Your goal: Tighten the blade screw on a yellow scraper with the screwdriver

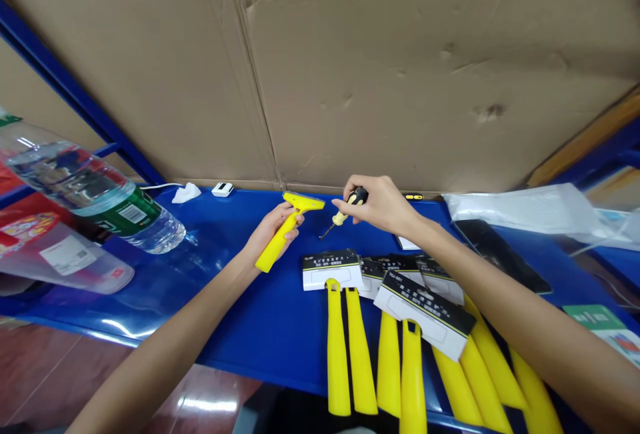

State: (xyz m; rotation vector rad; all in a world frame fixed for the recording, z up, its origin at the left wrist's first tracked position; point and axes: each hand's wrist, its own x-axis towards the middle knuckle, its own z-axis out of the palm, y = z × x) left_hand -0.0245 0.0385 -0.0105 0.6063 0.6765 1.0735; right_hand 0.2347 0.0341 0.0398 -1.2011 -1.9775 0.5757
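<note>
My left hand is closed round a yellow scraper, its wide head tilted up and its handle pointing down toward me. In my right hand is a short screwdriver with a black and cream handle. Its thin shaft points down and left, and the tip stands apart from the scraper, to the right of it. Below my hands lie several yellow scrapers with card headers, their handles reaching over the near edge of the blue table.
On the left are a large water bottle and a clear plastic cup. A crumpled tissue and a small white device lie by the cardboard wall. To the right are a dark phone-like slab and a plastic bag.
</note>
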